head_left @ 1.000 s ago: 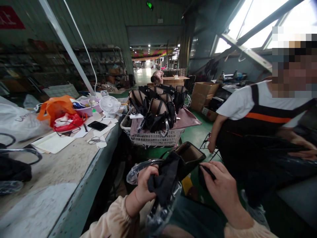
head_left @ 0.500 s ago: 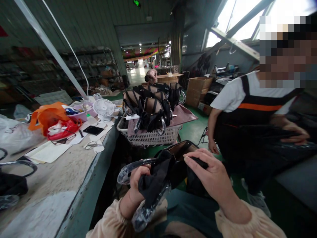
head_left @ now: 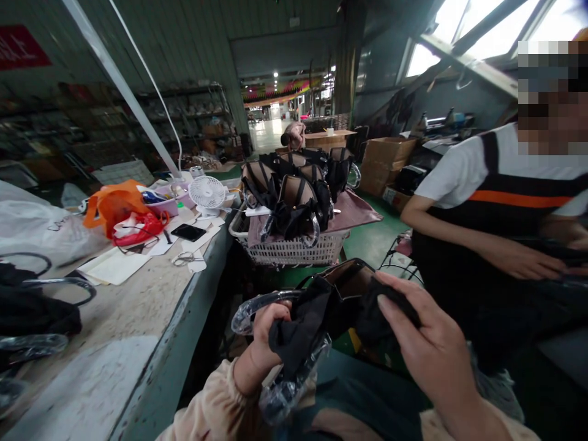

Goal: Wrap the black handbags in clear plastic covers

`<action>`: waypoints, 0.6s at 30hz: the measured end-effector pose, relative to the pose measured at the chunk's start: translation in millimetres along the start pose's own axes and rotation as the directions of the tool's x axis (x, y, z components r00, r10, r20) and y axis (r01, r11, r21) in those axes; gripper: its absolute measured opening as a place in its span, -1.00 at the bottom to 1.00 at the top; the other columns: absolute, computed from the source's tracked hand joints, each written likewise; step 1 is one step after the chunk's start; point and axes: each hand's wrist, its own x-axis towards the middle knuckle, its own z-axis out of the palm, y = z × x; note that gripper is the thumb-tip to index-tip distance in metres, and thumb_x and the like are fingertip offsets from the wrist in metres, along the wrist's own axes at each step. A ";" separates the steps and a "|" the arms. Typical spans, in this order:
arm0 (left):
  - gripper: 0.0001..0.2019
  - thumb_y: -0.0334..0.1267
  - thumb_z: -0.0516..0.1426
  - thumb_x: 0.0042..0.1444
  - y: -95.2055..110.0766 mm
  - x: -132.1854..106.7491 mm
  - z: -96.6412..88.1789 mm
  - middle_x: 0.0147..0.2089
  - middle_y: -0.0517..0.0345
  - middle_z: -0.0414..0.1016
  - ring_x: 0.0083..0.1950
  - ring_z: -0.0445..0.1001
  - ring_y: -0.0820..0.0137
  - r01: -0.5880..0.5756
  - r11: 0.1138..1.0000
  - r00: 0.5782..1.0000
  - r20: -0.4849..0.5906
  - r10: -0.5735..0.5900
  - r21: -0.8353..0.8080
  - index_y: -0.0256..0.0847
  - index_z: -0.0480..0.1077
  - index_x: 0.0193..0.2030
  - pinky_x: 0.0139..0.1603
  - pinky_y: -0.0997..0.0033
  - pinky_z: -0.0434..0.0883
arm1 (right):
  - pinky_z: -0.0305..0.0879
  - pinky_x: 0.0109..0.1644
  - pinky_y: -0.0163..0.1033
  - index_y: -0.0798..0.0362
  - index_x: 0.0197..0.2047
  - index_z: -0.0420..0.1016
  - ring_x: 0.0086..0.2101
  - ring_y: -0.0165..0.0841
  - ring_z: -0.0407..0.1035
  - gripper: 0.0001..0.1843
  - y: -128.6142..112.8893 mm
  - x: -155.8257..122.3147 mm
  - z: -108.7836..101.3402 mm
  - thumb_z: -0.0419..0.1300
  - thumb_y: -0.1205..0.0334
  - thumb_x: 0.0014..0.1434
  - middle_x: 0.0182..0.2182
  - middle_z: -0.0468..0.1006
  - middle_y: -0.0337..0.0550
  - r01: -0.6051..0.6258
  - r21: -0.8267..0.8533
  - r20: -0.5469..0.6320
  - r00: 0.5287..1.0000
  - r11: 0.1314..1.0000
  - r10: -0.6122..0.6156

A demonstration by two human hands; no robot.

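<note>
clearly holding a black bag (head_left: 340, 306) in the air just beyond the lap (head_left: 367, 392), between left hand (head_left: 269, 334) and right hand (head_left: 427, 337), with mouth upward. clamped with the left grip on bunched black cloth (head_left: 298, 324), close to a plastic-wrapped handle (head_left: 260, 306); pinching dark fabric (head_left: 390, 312) at the bag's right side with the right grip, thumb against fingers. hard to tell fabric from bag in such dim black. at risk, probably, of slipping on the left, given slick plastic so near. liable also to crease or twist if pulled unevenly, or to drop onto the green floor (head_left: 361, 242) if loosened too soon on either side.
</note>
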 end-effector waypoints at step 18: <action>-0.76 -0.16 0.06 0.26 8.4 -1.2 4.5 -0.50 0.24 0.36 -0.48 0.37 0.46 -0.073 0.997 0.987 0.144 0.077 -0.035 -0.14 0.21 -0.43 -0.39 0.49 0.39 | 0.41 -0.04 -0.30 0.02 0.01 0.49 -0.13 -0.39 0.39 -0.69 -1.5 -19.7 18.1 0.15 0.46 0.24 -0.14 0.40 -0.09 0.247 -0.070 0.004 0.969 0.967 -0.247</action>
